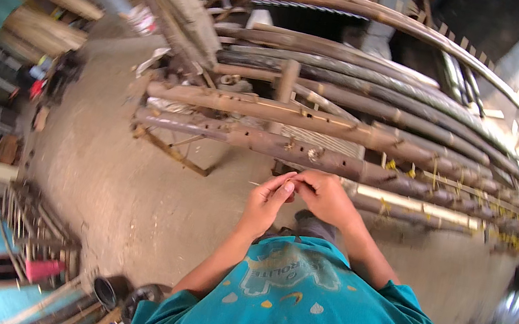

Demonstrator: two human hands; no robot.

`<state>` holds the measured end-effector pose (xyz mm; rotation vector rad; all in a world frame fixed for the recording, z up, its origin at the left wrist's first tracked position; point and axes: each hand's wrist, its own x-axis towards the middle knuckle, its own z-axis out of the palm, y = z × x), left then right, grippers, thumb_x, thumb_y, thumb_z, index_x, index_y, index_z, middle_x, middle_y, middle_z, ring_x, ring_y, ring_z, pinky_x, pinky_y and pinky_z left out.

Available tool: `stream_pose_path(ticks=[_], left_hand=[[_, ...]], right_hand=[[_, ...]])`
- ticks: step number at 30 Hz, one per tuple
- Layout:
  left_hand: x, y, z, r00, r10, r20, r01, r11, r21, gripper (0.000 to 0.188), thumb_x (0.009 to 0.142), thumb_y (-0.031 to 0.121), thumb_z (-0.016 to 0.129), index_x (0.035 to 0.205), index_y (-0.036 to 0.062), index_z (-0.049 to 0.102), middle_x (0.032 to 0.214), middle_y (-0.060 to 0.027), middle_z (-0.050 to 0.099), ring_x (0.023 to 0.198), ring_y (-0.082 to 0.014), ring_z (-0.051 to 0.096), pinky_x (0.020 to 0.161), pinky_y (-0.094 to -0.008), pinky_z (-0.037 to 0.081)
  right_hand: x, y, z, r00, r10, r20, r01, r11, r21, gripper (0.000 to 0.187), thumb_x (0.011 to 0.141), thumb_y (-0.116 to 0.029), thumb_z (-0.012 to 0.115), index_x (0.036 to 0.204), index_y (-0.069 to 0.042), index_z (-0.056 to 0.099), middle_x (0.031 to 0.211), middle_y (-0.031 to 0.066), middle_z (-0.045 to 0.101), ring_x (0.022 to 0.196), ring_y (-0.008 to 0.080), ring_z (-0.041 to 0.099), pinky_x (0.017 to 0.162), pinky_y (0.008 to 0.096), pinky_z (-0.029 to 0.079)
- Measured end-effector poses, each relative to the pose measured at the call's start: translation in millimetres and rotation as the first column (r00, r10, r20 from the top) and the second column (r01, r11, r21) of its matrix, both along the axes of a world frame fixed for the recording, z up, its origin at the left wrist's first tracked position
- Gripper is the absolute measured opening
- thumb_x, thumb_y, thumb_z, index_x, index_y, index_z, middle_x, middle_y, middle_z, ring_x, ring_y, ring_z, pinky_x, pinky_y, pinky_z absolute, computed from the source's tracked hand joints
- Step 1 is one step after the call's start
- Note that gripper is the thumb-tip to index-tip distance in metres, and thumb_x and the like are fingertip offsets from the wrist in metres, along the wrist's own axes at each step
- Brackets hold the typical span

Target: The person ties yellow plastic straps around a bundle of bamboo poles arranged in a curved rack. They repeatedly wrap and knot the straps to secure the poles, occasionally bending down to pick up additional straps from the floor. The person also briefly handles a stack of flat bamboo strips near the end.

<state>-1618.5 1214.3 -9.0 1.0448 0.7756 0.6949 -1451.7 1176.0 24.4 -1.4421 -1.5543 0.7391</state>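
My left hand (pixel 266 206) and my right hand (pixel 327 201) meet in front of my body, fingertips pinched close together. A thin pale sliver (pixel 254 183) pokes out to the left from the fingers of my left hand; most of it is hidden. Whatever the right fingertips pinch cannot be made out. Just beyond the hands runs a long brown bamboo pole (pixel 335 163) with holes along it. Parallel behind it lies a second holed bamboo pole (pixel 340 129). Yellow ties (pixel 431 184) hang around the poles toward the right.
Several more bamboo poles (pixel 382 86) are stacked behind, with a curved pegged rail (pixel 380 14) at the back. An angled wooden leg (pixel 175 151) stands on the concrete floor (pixel 116 158). At lower left are a bamboo rack (pixel 39 225) and a dark round pot (pixel 110 289).
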Motion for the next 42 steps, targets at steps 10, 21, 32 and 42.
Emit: stream_pose_path(ticks=[10, 21, 32, 42], left_hand=[[-3, -27, -9, 0.849, -0.521, -0.087, 0.524, 0.851, 0.02, 0.023, 0.095, 0.021, 0.058, 0.092, -0.0006, 0.066, 0.092, -0.0083, 0.067, 0.086, -0.0136, 0.063, 0.079, -0.0282, 0.052], [64, -162, -3, 0.643, -0.505, 0.576, 0.766, 0.427, -0.481, 0.029, 0.098, 0.023, 0.048, 0.072, 0.011, 0.047, 0.066, -0.0006, 0.051, 0.061, -0.0131, 0.048, 0.078, -0.0317, 0.049], [101, -377, -10, 0.397, -0.899, 0.184, 0.917, 0.384, -0.104, 0.015, 0.095, 0.019, 0.055, 0.089, 0.0057, 0.055, 0.083, -0.0019, 0.056, 0.074, -0.0098, 0.05, 0.078, -0.0271, 0.045], [144, -497, -6, 0.259, -0.945, 0.198, 0.963, 0.238, -0.125, 0.01, 0.092, 0.01, 0.058, 0.084, 0.0052, 0.055, 0.085, -0.0046, 0.061, 0.076, -0.011, 0.055, 0.076, -0.0262, 0.045]], right_hand=[[-51, -127, -5, 0.866, -0.5, 0.005, 0.497, 0.859, -0.118, 0.015, 0.088, -0.014, 0.059, 0.091, 0.0, 0.064, 0.078, 0.016, 0.062, 0.071, 0.0294, 0.06, 0.064, 0.0371, 0.048], [-74, -315, -52, 0.243, -0.677, -0.694, 0.767, 0.573, -0.29, 0.019, 0.095, -0.017, 0.057, 0.096, 0.0, 0.064, 0.08, 0.0013, 0.061, 0.068, 0.0082, 0.057, 0.062, 0.0238, 0.049], [-72, -495, -27, 0.246, -0.785, -0.569, 0.906, 0.394, -0.151, 0.024, 0.091, -0.012, 0.062, 0.113, -0.001, 0.059, 0.101, 0.0061, 0.063, 0.085, 0.0122, 0.062, 0.076, 0.0264, 0.052], [-95, -600, -37, -0.136, -0.95, -0.282, 0.986, -0.158, 0.056, 0.016, 0.085, -0.012, 0.066, 0.097, -0.001, 0.065, 0.089, 0.013, 0.063, 0.075, 0.0226, 0.063, 0.065, 0.0315, 0.05]])
